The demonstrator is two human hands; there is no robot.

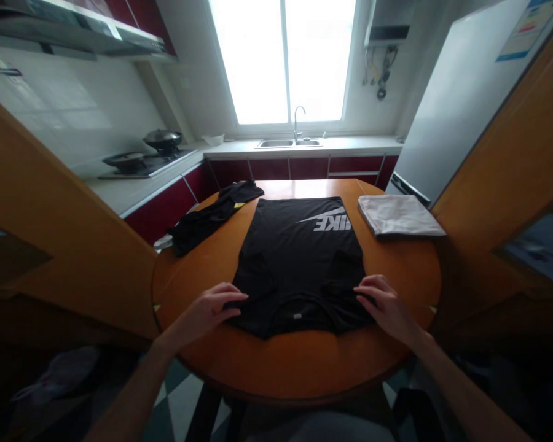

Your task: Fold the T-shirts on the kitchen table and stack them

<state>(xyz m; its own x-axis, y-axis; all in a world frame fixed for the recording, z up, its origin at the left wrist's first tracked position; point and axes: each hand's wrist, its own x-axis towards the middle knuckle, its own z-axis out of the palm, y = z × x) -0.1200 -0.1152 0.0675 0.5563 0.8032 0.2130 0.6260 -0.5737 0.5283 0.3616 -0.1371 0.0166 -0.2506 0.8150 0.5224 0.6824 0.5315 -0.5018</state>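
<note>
A black T-shirt [299, 264] lies spread on a round wooden table [286, 368], its collar toward me. White NIKE lettering shows upside down near its far right corner, and both sleeves rest inward over the body. At the shirt's near left edge is my left hand [212, 307], thumb and fingers apart, with nothing visible between them. My right hand [384, 307] is at the near right edge, its fingers also apart and the fingertips at the fabric. Whether either hand presses on the cloth is hard to tell.
Another dark garment [207, 218] lies crumpled at the table's far left. A folded pale cloth [399, 215] sits at the far right. Behind the table run a counter with a sink [276, 143] and a stove [156, 162]; a fridge [461, 92] stands at the right.
</note>
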